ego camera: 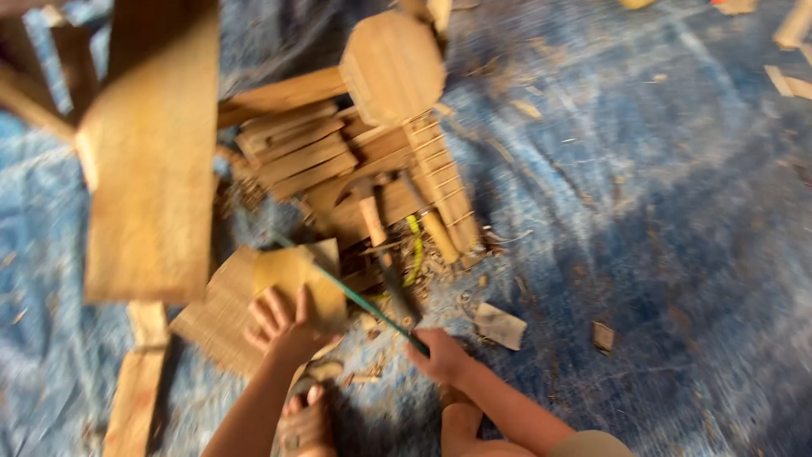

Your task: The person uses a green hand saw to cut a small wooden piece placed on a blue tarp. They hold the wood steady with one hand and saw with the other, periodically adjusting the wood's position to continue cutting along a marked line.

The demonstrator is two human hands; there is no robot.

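Blue tarp (643, 211): right hand (441, 355) grips green saw (355, 294).

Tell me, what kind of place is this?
Likely a makeshift woodworking spot on the ground: stacked wood offcuts, shavings on a blue tarp, and a saw in the right hand.

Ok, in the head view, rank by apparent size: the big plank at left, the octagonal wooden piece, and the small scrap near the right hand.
1. Big plank, though nearness to the camera may inflate it.
2. Octagonal wooden piece.
3. Small scrap.
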